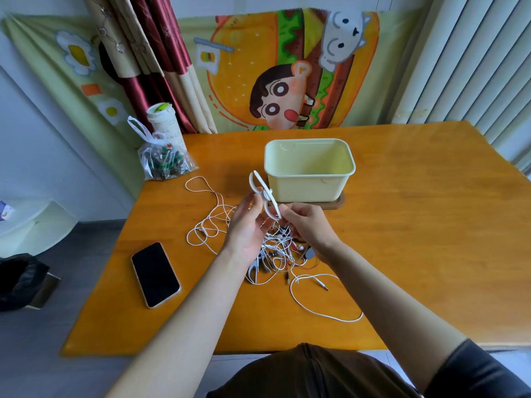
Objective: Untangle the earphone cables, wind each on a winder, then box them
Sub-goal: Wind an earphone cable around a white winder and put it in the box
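A white winder is held up above the table between both hands. My left hand holds it from the left, palm up, fingers curled near its middle. My right hand pinches its lower end. Below the hands lies a tangle of white earphone cables with a few dark and red strands, plugs and other winders in it. One white cable loops out to the left, another to the front right. A pale yellow box, open and empty, stands behind the hands on its brown lid.
A black phone lies face up at the front left of the orange table. A tied plastic bag and a white cup sit at the far left corner. A black bin stands on the floor to the left.
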`<state>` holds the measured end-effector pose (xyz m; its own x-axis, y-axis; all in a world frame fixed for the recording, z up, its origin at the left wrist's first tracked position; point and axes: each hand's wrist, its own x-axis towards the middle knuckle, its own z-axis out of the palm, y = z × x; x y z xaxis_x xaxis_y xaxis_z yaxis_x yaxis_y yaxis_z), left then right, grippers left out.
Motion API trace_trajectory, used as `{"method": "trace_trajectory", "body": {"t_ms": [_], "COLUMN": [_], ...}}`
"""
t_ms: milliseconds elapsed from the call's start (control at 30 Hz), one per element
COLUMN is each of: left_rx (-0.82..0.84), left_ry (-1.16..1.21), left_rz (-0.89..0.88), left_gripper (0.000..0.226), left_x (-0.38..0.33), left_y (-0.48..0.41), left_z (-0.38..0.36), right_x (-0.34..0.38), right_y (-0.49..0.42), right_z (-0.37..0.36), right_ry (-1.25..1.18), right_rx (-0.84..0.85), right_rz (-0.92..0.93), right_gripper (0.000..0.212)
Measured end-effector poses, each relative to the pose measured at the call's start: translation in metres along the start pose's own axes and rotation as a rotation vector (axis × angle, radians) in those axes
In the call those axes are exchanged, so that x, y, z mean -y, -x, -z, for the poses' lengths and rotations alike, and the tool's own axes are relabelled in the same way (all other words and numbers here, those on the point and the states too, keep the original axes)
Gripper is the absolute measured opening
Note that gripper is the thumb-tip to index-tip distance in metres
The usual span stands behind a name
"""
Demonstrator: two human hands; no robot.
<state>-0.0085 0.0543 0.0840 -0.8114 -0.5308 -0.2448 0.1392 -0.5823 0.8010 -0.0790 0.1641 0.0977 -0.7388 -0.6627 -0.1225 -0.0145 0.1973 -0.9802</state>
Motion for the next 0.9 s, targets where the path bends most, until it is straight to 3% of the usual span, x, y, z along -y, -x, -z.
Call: {"method": "trace_trajectory", "body": {"t_ms": [267,400,633,767,900], "left_rx": [-0.105,-0.211,-0.374,-0.27,-0.075], "left_ry": [0.038,0.008,-0.277,-0.71,-0.898], "left_rz": [0.063,0.023,-0.154,-0.32,-0.324], "left_gripper": [0.018,0.014,0.007,0.011,0.012], "left_x": [0.0,0.002,0.001,0.006,0.006], "left_y": [-0.002,-0.005,-0.005,-0.009,-0.008], "left_z": [-0.001,-0.001,0.001,0.018,0.027], "right_x": [-0.008,-0.01,-0.004,0.003,0.008], "right_y": [0.0,-0.002,0.001,-0.002,-0.011], "right_z": [-0.006,-0.006,-0.006,-0.004,0.009], "right_ry": [-0.071,0.081,0.173,0.424,0.559], "right_rx": [0.035,-0.013,0.045,0.041,-0.008], "right_rz": [-0.076,-0.006,-0.024,0.112,0.194], "right_gripper": [0.025,0.023,0.024,0.022,0.023]}}
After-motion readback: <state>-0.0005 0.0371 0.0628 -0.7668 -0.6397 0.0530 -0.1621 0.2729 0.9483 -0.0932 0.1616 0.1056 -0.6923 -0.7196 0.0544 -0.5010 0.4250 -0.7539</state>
